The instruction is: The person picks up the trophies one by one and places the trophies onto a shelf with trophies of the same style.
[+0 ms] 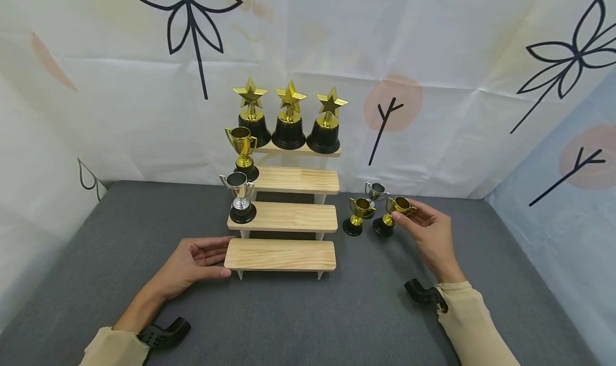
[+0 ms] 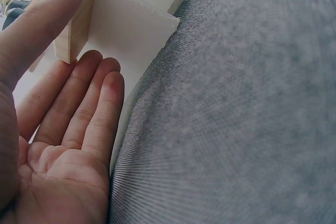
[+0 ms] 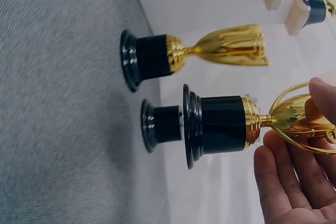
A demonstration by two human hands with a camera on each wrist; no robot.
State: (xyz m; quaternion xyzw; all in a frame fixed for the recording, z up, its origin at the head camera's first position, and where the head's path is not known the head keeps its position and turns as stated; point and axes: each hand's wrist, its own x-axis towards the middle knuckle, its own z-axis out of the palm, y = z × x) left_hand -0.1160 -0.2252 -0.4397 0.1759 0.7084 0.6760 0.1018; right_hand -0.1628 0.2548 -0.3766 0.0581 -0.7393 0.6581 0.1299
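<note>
My right hand (image 1: 430, 235) pinches a gold cup trophy (image 1: 387, 221) by its cup, between thumb and fingers. In the right wrist view, the black base of this trophy appears lifted off the grey surface. Beside it stand another gold cup trophy (image 1: 357, 216) and a silver cup trophy (image 1: 375, 191), partly hidden behind. My left hand (image 1: 192, 261) touches the left end of the lowest step of a wooden tiered stand (image 1: 281, 254), fingers extended and thumb at the front corner. Pale supports (image 2: 123, 30) of the stand show near those fingertips.
Three gold star trophies (image 1: 290, 122) line the top step. At the left ends of the steps below stand a gold cup trophy (image 1: 244, 146) and a silver cup trophy (image 1: 240, 195). A patterned white cloth (image 1: 447, 114) hangs behind the grey table (image 1: 337, 323).
</note>
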